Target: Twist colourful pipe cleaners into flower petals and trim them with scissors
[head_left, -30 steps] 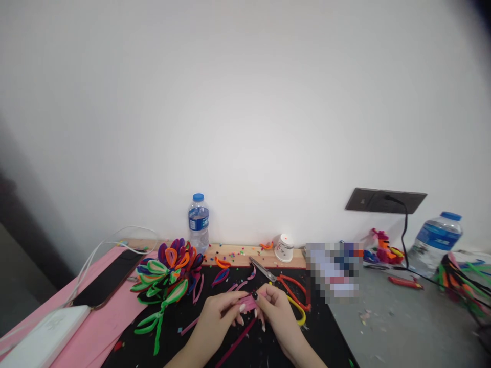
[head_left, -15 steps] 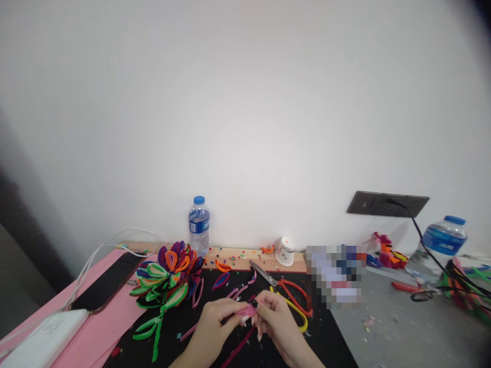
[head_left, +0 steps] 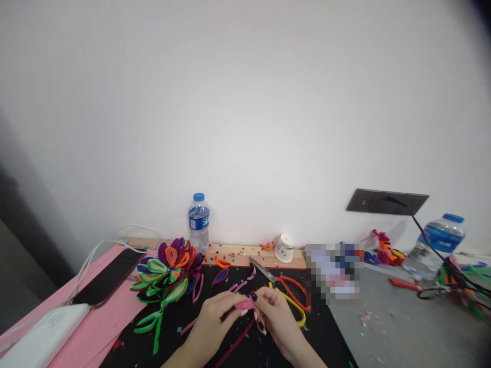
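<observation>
Between my two hands is a pink pipe cleaner piece [head_left: 245, 304], pinched from both sides. My left hand [head_left: 215, 323] grips its left end with thumb and forefinger. The fingertips of my right hand [head_left: 273, 318] close on its right end, partly covering it. A dark magenta pipe cleaner [head_left: 236, 343] runs below the hands over the black mat [head_left: 172, 352]. Scissors [head_left: 293, 292] with red and yellow handles lie just beyond my right hand. To the left rests a many-coloured pipe cleaner flower [head_left: 169, 276] with a green stem. Pink and purple loops [head_left: 220, 276] lie behind my hands.
A water bottle [head_left: 198, 225] and an upturned paper cup [head_left: 284, 249] stand along the wall. At left are a phone [head_left: 109, 278], a white power bank [head_left: 48, 335] and pink paper [head_left: 126, 312]. On the right, a second bottle [head_left: 437, 245] stands near black cables [head_left: 433, 250].
The pink piece shows more plainly between my fingertips, and the fingers of my right hand have shifted slightly around it. The whole view has tilted a little.
</observation>
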A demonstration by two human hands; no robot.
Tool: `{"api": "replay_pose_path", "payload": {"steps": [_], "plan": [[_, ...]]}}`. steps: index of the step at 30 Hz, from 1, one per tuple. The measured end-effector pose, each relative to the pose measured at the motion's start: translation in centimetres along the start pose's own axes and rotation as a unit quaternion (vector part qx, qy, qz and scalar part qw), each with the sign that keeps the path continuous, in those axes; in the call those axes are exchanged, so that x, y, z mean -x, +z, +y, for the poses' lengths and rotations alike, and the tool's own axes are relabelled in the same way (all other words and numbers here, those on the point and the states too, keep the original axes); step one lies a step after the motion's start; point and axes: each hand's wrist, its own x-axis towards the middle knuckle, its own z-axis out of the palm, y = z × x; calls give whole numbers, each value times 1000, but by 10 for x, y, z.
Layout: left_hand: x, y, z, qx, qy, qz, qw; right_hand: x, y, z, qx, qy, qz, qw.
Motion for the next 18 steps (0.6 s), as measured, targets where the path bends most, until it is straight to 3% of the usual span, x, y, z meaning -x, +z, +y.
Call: {"api": "replay_pose_path", "payload": {"steps": [8,18], "plan": [[4,3,-16,-87,42,-9,995,0,1,1,22,0,4,1000],[3,1,-15,-96,49,-28,994,-2,-2,6,20,-9,-3,1000]]}}
